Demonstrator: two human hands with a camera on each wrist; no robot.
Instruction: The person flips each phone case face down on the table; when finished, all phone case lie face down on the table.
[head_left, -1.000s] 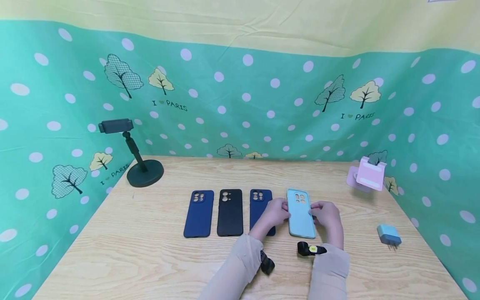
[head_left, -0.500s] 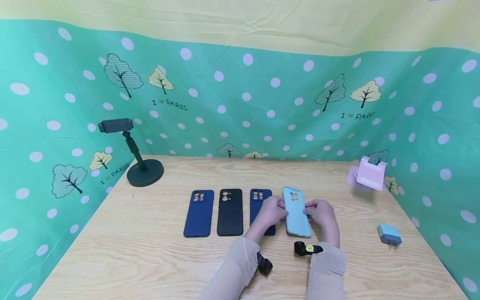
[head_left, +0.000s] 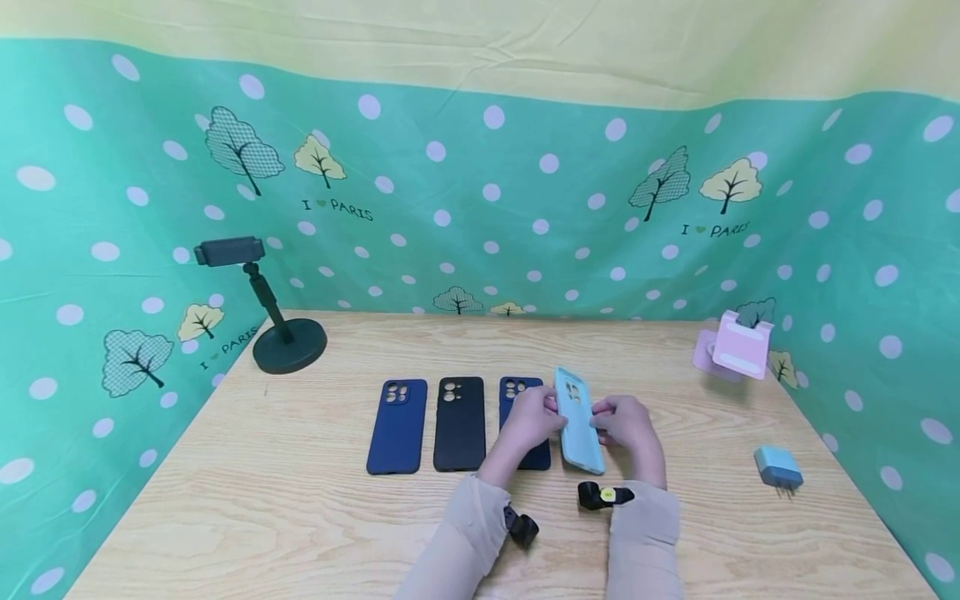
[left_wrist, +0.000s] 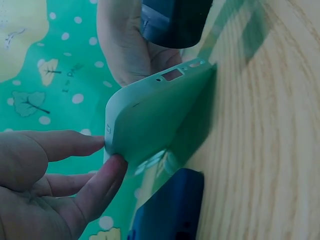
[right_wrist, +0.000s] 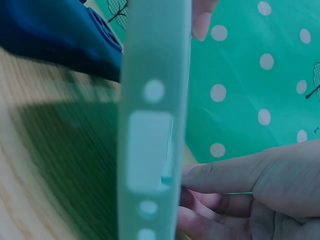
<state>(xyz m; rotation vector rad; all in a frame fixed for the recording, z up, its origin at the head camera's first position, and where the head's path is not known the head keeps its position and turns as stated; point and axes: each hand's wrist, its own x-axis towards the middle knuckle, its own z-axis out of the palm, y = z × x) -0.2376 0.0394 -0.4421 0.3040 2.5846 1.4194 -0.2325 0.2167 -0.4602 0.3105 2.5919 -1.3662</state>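
Note:
A light blue phone case (head_left: 579, 433) is held tilted at the right end of a row of cases, its camera cutouts at the far end. My left hand (head_left: 529, 418) pinches its left edge between thumb and fingers. On the opposite edge, my right hand (head_left: 628, 423) grips it likewise. The left wrist view shows the port openings in the near end of the light blue case (left_wrist: 150, 100); whether its lower edge touches the table cannot be told. A dark blue case (head_left: 537, 457) lies partly hidden under my left hand and wrist.
Left of the hands lie a black phone case (head_left: 460, 432) and another dark blue case (head_left: 397, 433). A black phone stand (head_left: 291, 348) is at the back left, a pink stand (head_left: 741, 347) at the back right. A light blue charger plug (head_left: 778, 467) lies at the right.
Both hands have moved left with the light blue case, towards the dark blue one. The case has turned from nearly flat to a steeper tilt.

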